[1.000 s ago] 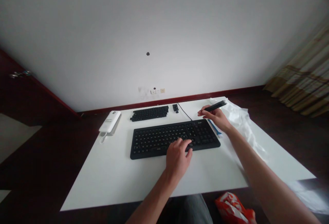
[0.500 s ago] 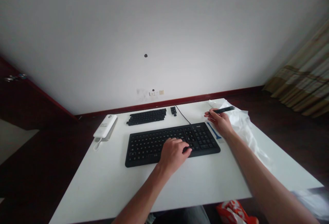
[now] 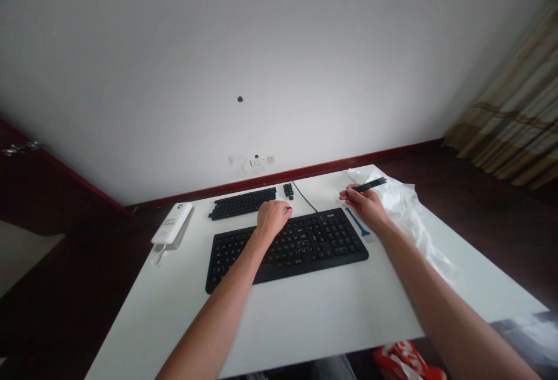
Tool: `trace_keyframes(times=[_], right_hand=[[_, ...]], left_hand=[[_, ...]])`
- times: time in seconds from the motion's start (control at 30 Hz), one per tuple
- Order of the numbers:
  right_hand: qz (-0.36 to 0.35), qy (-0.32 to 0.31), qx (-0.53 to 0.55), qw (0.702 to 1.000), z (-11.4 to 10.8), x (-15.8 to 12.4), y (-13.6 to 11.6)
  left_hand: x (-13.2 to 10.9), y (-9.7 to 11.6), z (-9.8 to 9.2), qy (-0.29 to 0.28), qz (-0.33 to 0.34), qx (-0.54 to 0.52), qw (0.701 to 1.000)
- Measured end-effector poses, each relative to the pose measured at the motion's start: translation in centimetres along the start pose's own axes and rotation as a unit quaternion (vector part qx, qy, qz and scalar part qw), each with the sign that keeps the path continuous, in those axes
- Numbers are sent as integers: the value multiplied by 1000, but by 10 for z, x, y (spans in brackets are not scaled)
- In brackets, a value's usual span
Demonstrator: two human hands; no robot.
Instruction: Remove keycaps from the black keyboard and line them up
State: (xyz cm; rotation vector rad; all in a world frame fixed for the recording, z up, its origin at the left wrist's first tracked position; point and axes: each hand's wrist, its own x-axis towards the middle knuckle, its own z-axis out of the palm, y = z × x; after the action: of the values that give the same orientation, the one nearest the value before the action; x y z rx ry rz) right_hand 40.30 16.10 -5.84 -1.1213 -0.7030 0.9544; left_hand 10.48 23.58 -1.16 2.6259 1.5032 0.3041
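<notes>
My left hand (image 3: 274,217) is over the upper edge of a black keyboard (image 3: 344,235), its fingers pinching a small black keycap (image 3: 288,209). Much of the keyboard's left and middle part shows bare key sockets, while the number block at right has keys on it. Behind it lie rows of loose keycaps (image 3: 244,202) and a smaller keycap group (image 3: 288,190). My right hand (image 3: 367,207) is closed around a slim black brush (image 3: 370,185), past the keyboard's upper right corner. A blue pry tool (image 3: 357,222) lies below that hand.
A crumpled white plastic bag (image 3: 403,203) covers the table's right side. At the left lies a white device (image 3: 172,223) with a looped cord. The keyboard's cable (image 3: 306,197) runs off the back edge. An orange-red bag (image 3: 403,359) is below the front edge.
My left hand has moved up and left, from the middle of the keyboard to its back edge, and a keycap now shows in its fingers. My right hand keeps the brush; the view has shifted slightly.
</notes>
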Motion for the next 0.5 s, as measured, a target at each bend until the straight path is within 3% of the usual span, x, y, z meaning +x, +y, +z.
trace_keyframes(times=[0.5], right_hand=[[-10, -11, -19, 1000, -2, 3, 4]], left_hand=[[14, 1, 5, 1, -46, 20, 999]])
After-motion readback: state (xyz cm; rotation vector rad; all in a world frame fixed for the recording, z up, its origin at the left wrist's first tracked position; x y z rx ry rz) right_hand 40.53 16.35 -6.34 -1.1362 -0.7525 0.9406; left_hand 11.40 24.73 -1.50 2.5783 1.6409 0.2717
